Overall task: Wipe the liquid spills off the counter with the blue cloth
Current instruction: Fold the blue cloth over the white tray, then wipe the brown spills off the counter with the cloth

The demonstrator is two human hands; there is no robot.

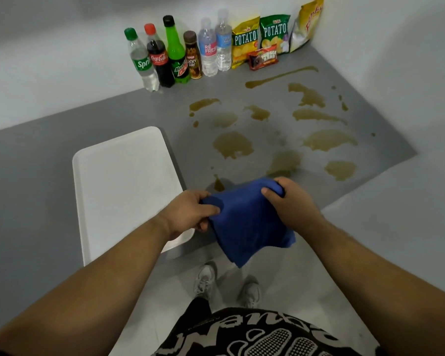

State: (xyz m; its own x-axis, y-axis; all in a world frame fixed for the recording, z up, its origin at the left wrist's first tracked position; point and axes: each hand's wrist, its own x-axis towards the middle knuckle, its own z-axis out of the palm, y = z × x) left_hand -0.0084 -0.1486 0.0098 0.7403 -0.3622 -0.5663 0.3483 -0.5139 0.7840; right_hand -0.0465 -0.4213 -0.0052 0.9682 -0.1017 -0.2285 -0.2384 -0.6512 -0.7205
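Blue cloth [247,222]: pinched at its upper corners by left hand [190,211] and right hand [290,201], hanging below the fingers. Brown liquid spills [233,145]: on grey counter [113,116], beyond the fingertips.

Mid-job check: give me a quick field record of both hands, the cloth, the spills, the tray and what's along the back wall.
left: left hand grips the blue cloth by its left edge
right: right hand grips its top right corner
cloth state: held up, lower part hanging past the near edge of the counter
spills: brown puddles spread beyond the cloth, centre to right
tray: white tray left of the cloth
back wall: six bottles, snack bags to their right
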